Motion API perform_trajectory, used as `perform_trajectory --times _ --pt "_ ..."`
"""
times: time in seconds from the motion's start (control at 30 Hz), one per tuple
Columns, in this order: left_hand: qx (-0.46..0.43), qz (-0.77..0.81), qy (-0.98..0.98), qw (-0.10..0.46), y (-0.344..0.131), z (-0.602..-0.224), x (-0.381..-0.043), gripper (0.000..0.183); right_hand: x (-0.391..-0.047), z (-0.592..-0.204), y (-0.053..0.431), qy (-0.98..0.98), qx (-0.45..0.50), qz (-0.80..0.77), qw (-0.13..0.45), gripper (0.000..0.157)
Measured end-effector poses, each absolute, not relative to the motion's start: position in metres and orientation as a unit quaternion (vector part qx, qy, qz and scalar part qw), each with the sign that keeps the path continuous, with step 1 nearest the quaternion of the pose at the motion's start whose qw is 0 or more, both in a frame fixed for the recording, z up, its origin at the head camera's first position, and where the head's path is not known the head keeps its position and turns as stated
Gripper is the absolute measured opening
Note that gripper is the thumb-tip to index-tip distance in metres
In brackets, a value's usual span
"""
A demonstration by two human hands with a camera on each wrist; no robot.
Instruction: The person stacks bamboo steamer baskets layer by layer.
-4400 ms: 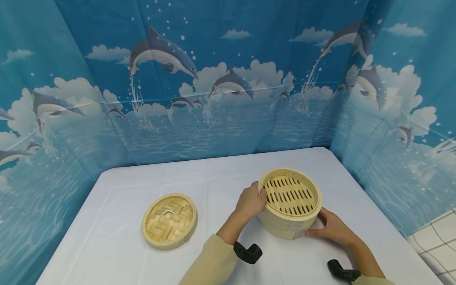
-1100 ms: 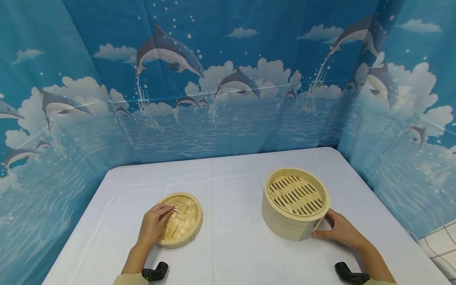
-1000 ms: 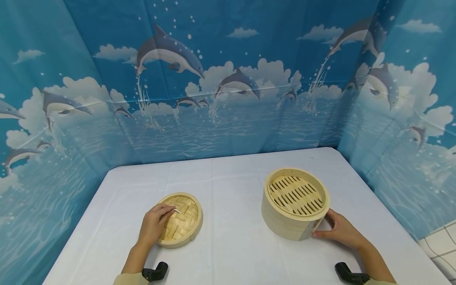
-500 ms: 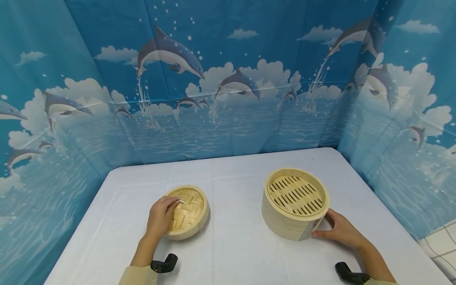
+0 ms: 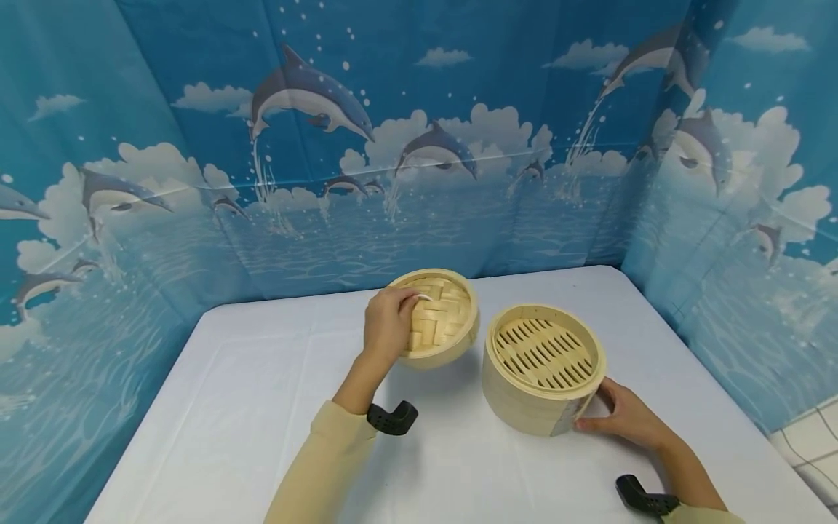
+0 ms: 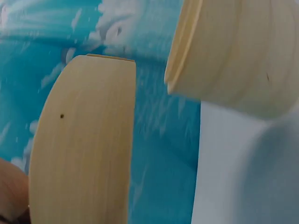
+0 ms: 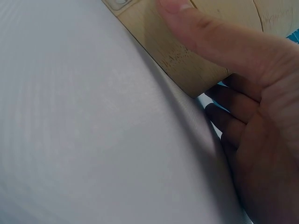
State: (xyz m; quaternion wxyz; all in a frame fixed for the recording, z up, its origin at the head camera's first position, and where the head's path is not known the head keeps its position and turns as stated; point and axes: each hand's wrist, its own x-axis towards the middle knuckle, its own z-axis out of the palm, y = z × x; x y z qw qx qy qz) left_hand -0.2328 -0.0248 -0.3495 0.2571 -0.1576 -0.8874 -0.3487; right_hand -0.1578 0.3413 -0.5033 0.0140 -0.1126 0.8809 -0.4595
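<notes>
My left hand (image 5: pixel 385 327) pinches the white loop handle of a round woven bamboo lid (image 5: pixel 441 320), which hangs tilted above the table. Close to the right of the lid stands a tall round bamboo steamer (image 5: pixel 524 407), its slatted floor showing at the top. My right hand (image 5: pixel 631 418) grips the steamer's lower right side. In the right wrist view the thumb lies along the wall (image 7: pixel 182 65), and the other fingers go behind it, partly hidden. The left wrist view shows the lid's rim edge-on (image 6: pixel 88 135), apart from the steamer (image 6: pixel 238 51).
A white cloth covers the table (image 5: pixel 249 407). Blue curtains with dolphins (image 5: pixel 314 94) enclose its back and sides. Pale tiles (image 5: pixel 812 451) and a thin cable show at the lower right. Each wrist wears a black camera mount (image 5: pixel 393 418).
My left hand left the steamer's rim and took the lid's handle. It has lifted the lid off the table and carried it right, towards the steamer. My right hand stays on the steamer.
</notes>
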Motion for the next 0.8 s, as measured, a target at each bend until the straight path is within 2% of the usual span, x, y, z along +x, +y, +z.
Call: perform_trajectory --times 0.43,0.8 --pt "-0.197 -0.340 -0.903 0.173 0.076 -0.337 -0.225 0.013 -0.157 -0.509 0.347 0.880 -0.119 -0.460 0.013 0.091" --pt "-0.204 -0.304 -0.921 0.133 0.119 -0.336 -0.213 0.015 -0.157 -0.508 0.343 0.885 -0.138 -0.444 -0.025 0.085"
